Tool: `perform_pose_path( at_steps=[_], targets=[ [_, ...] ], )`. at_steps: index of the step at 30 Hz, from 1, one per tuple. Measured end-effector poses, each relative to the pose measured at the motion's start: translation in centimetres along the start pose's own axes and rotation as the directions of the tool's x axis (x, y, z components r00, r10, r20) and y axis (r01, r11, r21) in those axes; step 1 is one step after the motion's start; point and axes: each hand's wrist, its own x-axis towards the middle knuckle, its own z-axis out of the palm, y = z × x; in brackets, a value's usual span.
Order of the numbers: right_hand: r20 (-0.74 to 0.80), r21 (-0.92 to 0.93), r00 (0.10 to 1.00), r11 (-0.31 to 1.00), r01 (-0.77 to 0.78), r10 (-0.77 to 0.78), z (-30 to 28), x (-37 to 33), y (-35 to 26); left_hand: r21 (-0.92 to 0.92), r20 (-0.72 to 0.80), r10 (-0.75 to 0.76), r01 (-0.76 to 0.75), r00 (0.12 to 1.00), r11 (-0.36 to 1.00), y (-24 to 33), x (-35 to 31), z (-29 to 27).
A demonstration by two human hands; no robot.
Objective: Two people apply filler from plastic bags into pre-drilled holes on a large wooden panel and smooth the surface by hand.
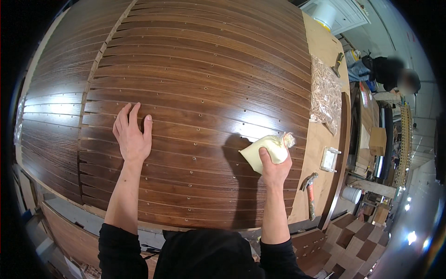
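Dark brown wood-grain boards (186,116) lie side by side in front of me, with rows of small drilled holes along them. Over their left part my left hand (133,137) is spread, fingers apart and holding nothing. I cannot tell whether its fingertips touch the wood. At the right, my right hand (277,169) is wrapped round a clear plastic bag (265,151) filled with a pale yellow substance. The bag's pointed tip faces left, and its twisted end sticks out at the upper right. Its shadow falls on the boards below it.
On the bare wooden strip at the right lie a bag of wooden dowels (325,93), a hammer (310,195), a second hammer-like tool (337,65) and a small white tray (330,159). A white bucket (324,16) stands at the far right. Beyond it is another person (383,72).
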Motion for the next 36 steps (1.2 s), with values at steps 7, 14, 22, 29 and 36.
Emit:
perform_pose_path(
  at_steps=[7,14,22,29,36],
  targets=[
    [0.033,-0.094,0.999,0.996,0.004,-0.001,0.1,0.0,-0.3,0.012,0.016,-0.009,0.009,1.0,1.0,0.2,0.0,-0.1],
    [-0.04,0.076,0.998,0.996,0.05,-0.047,-1.5,0.6,-1.3,0.015,0.01,-0.009,0.009,1.0,1.0,0.2,0.1,0.0],
    [-0.053,0.057,0.997,0.997,0.055,-0.052,0.8,3.4,-1.0,0.019,0.038,-0.022,0.022,0.999,1.0,0.1,0.1,0.1],
    [-0.007,-0.021,1.0,0.999,0.028,-0.028,1.5,3.7,-1.0,0.016,0.025,-0.02,0.02,0.999,1.0,0.1,0.0,-0.1],
    [0.006,-0.084,1.0,0.996,0.019,-0.018,1.6,3.8,-1.2,0.03,0.025,-0.011,0.011,1.0,1.0,0.0,0.0,0.0]
  ],
)
